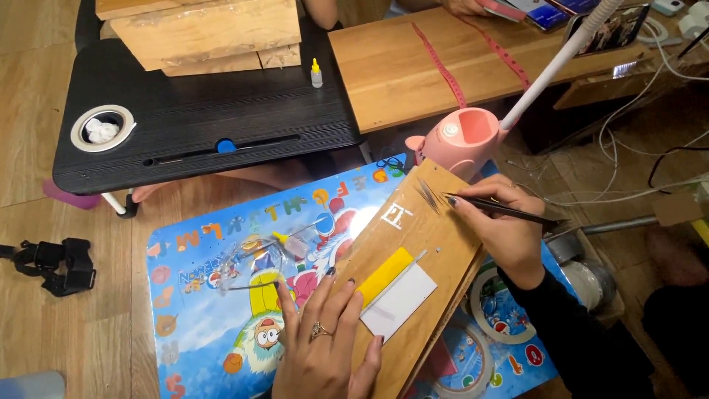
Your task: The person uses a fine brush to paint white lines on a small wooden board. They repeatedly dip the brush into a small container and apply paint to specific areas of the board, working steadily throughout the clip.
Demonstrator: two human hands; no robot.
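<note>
Wooden board (pixel 425 244) lies tilted across a bright cartoon-printed table (pixel 199 325), right under the person. The left hand (pixel 325 336) presses flat on its near end, fingers spread, gripping nothing, just beside a yellow strip (pixel 385 275) and white card (pixel 401 301). The right hand (pixel 506 229) pinches thin dark tweezers (pixel 502 209), tips over a fan of fine dark strands (pixel 428 193). Those strands look easily scattered by a slip, I'd say. Beyond stand a pink holder (pixel 461 140), a black lap desk (pixel 199 118) and a small glue bottle (pixel 316 74)
</note>
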